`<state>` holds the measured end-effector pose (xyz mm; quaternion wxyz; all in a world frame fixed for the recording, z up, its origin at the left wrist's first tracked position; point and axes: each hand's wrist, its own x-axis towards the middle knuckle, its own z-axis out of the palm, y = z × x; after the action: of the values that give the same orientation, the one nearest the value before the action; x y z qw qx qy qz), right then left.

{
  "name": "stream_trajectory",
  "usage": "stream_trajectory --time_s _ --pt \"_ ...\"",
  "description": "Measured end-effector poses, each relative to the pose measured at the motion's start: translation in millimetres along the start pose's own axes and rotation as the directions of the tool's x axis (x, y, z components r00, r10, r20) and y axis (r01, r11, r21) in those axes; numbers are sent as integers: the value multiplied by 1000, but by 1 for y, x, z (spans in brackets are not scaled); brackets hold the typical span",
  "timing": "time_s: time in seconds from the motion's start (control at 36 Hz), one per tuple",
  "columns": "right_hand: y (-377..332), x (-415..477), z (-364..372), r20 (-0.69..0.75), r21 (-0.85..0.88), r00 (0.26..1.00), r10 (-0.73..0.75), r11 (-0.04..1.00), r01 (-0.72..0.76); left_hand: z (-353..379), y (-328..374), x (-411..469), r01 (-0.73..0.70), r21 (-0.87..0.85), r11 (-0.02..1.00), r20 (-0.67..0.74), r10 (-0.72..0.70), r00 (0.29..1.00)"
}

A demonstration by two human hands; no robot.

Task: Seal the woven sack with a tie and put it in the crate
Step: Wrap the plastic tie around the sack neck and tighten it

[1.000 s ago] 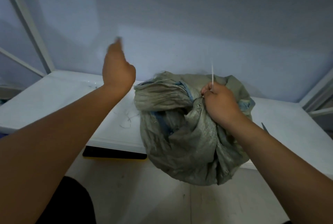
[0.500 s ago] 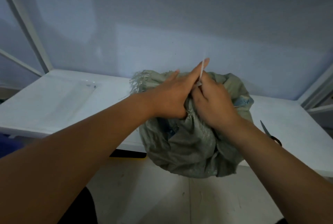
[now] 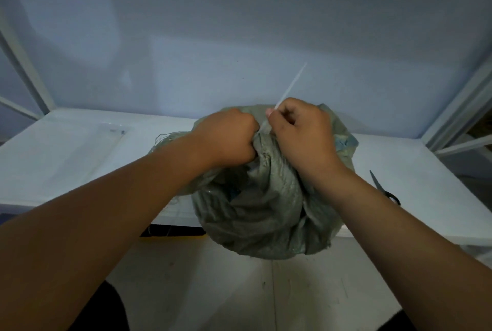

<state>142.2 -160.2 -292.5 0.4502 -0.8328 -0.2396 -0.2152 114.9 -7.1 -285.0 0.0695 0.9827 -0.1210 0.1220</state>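
Woven sack point(image 3: 266, 205) — 1, gripped by 2 hands, left hand point(image 3: 229, 139) and right hand point(image 3: 300, 131) — 1 tie point(image 3: 291, 84).

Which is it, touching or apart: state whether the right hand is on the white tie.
Touching. The head view shows the right hand pinching the white tie at the gathered sack neck.

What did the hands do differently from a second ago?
The left hand, which was raised open above the table, came down to the right and closed on the gathered neck of the woven sack. The white tie tilted to the right. The right hand kept its grip on the tie, the sack stayed at the table edge, and the scissors did not move.
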Motion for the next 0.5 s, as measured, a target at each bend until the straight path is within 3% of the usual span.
stream_trajectory --time_s 0.25,0.36,0.42,0.5 --pt "39 1 -38 -109 -87 988 107 989 -117 7 6 23 144 -267 953 238 -79 968" --pt "68 0 -56 -143 -117 964 225 963 -242 2 11 33 337 -453 825 518 -64 853" --pt "82 0 -68 -159 -120 937 310 936 -330 11 16 43 374 -541 753 563 -5 826" --pt "104 0 -86 -191 -103 881 434 884 -457 14 26 50 455 -569 685 564 -77 822"
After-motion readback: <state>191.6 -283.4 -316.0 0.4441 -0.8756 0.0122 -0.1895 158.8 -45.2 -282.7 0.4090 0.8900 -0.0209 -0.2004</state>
